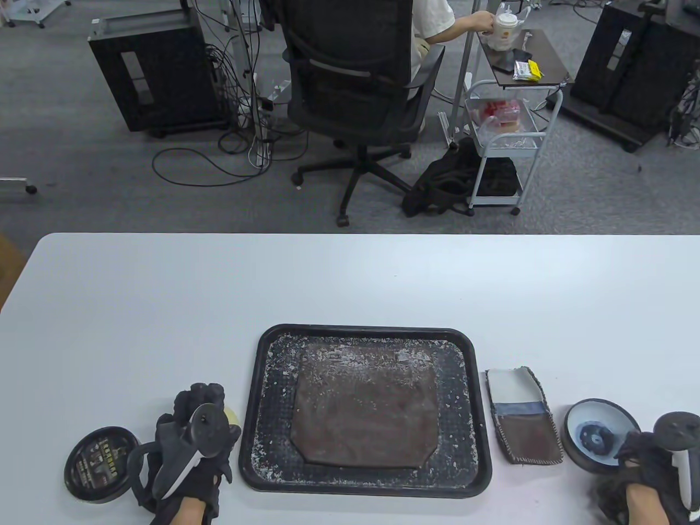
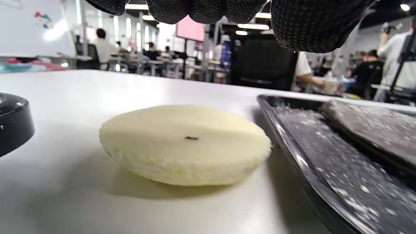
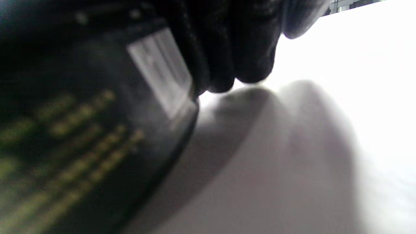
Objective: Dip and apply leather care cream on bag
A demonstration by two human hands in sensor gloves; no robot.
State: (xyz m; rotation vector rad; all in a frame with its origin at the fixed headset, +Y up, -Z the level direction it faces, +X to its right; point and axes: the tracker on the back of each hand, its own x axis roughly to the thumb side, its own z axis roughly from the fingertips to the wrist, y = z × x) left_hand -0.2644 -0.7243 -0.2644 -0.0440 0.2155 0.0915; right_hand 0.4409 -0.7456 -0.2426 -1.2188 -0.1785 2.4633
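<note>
A flat brown leather bag, its upper part flecked with white specks, lies in a black tray on the white surface, between the 2 gloved hands. White flecks also dot the tray floor around the bag.

The left hand hovers just left of the tray, fingers curled downward over a round pale-yellow sponge pad; the left wrist view shows the fingertips above the pad with a gap, holding nothing. To that hand's left sits a black round lid with gold lettering, lying flat.

The right hand, at the near right corner, grips the rim of an open cream tin, its fingers curled over the near edge. The tin's pale interior shows a dark bluish patch at the middle. In the right wrist view the tin's black side wall with blurred gold text fills the left, fingers wrapped on it.

Between the tray and the right hand lies a small stitched leather pouch, white above, brown below.
</note>
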